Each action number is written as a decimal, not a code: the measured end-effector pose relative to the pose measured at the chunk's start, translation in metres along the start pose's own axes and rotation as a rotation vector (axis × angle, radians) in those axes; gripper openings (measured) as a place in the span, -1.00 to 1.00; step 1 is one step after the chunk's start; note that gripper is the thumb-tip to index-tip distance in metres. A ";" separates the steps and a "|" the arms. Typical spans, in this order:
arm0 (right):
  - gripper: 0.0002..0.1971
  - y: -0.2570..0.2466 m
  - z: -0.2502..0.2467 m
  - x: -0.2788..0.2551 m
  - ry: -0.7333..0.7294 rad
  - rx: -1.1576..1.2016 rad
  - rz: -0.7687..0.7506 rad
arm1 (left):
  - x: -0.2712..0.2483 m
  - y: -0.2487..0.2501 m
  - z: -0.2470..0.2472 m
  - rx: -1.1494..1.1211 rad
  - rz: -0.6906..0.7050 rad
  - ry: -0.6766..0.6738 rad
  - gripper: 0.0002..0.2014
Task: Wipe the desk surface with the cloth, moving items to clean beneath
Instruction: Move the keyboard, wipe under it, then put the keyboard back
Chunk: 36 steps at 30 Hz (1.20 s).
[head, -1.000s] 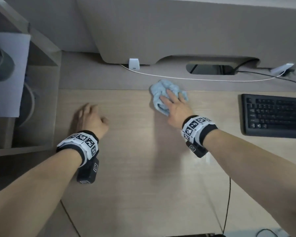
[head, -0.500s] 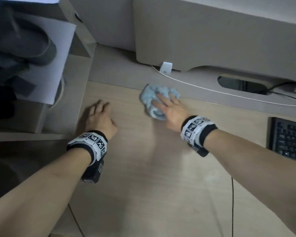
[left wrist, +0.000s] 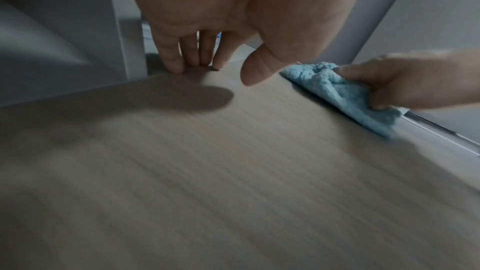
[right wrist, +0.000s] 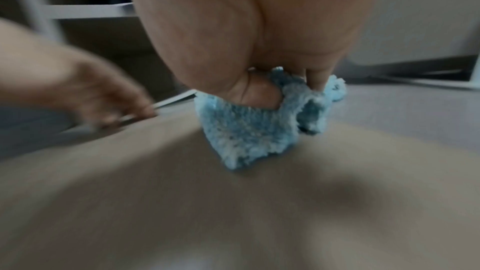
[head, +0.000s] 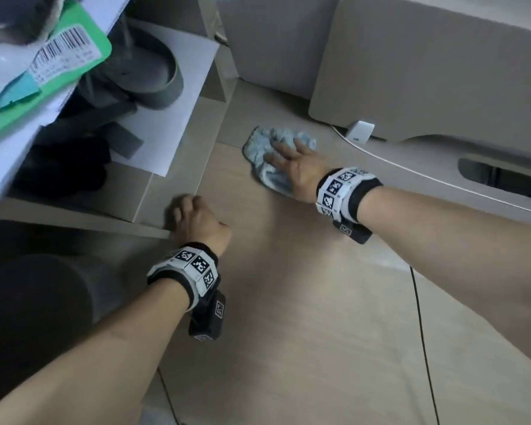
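A crumpled light-blue cloth [head: 259, 145] lies on the wooden desk [head: 319, 302] near its back left corner. My right hand [head: 288, 164] presses down on it with its fingers spread flat. In the right wrist view the cloth [right wrist: 246, 130] bunches around the thumb of my right hand [right wrist: 259, 48]. My left hand [head: 193, 216] holds nothing, and its fingertips touch the desk by the shelf unit's front corner. The left wrist view shows my left hand [left wrist: 197, 59] with fingertips down, and to its right the cloth [left wrist: 345, 98] under my right hand [left wrist: 384, 81].
A shelf unit [head: 178, 167] borders the desk on the left, holding papers, a green packet [head: 74, 47] and a dark round object [head: 147, 78]. A white charger block [head: 360, 130] and its cable lie under the beige back panel [head: 426, 72]. A black cable [head: 420, 317] crosses the desk at right.
My right hand has slid the cloth left toward the shelf unit. My left hand moved up to the shelf's corner. The view swung left, and the keyboard has left the frame.
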State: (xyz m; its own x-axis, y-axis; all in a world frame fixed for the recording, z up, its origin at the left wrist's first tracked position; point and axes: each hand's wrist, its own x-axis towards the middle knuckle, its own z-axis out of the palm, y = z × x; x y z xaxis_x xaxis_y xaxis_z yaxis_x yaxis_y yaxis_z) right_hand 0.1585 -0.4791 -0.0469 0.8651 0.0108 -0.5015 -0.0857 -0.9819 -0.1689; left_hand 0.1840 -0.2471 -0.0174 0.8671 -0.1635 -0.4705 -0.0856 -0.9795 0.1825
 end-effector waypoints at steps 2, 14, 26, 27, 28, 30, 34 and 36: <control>-0.08 0.016 -0.013 0.048 0.006 -0.021 0.091 | 0.002 0.000 -0.002 0.050 0.004 -0.028 -0.42; -0.14 -0.019 0.030 -0.062 0.094 0.175 0.070 | -0.002 0.000 -0.003 0.130 0.033 -0.052 -0.40; -0.21 0.094 0.051 -0.144 0.146 0.308 0.823 | -0.005 0.011 0.006 0.142 -0.014 -0.029 -0.37; -0.22 0.083 0.045 -0.133 0.139 0.294 0.807 | -0.006 0.010 0.007 0.136 -0.008 -0.021 -0.37; -0.23 0.067 0.039 -0.122 0.127 0.285 0.732 | -0.006 0.008 0.007 0.122 -0.002 -0.012 -0.37; -0.22 0.021 0.035 -0.106 0.125 0.249 0.483 | -0.006 0.002 0.006 0.057 0.004 -0.001 -0.37; -0.14 -0.059 0.055 -0.106 0.073 0.146 0.089 | -0.018 -0.008 -0.001 -0.176 -0.012 0.017 -0.38; -0.24 -0.055 0.062 -0.099 0.067 0.119 -0.035 | -0.032 -0.017 -0.003 -0.231 -0.007 0.017 -0.38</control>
State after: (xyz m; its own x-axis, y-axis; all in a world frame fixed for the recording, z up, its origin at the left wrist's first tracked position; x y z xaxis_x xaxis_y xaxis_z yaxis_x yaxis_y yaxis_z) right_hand 0.0471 -0.4141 -0.0400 0.8993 0.0276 -0.4364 -0.1100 -0.9516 -0.2869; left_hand 0.1588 -0.2247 -0.0027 0.8756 -0.1529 -0.4582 0.0334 -0.9272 0.3731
